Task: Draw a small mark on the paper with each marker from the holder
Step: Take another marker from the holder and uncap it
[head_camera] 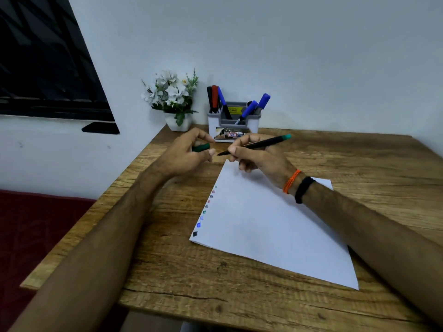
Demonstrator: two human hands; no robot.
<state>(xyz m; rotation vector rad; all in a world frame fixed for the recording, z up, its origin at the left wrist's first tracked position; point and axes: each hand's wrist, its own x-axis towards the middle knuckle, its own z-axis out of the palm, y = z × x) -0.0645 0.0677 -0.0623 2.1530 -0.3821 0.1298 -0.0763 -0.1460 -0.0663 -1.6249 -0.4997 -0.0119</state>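
Note:
A thin black pen with a green end (260,143) is gripped in my right hand (257,155), its tip pointing left toward my left hand. My left hand (185,153) is closed around the pen's dark green cap (201,147), a short gap from the tip. Both hands hover just past the far corner of the white paper (271,226). Along the paper's left edge runs a row of several small coloured marks (204,213). The white and grey holder (233,121) stands behind the hands with black, red and blue markers (249,109) in it.
A small white pot of artificial white flowers (173,99) sits at the table's back left corner by the wall. The wooden table (215,279) ends at a left edge, with a dark red surface (36,226) below it. A dark window (45,63) is upper left.

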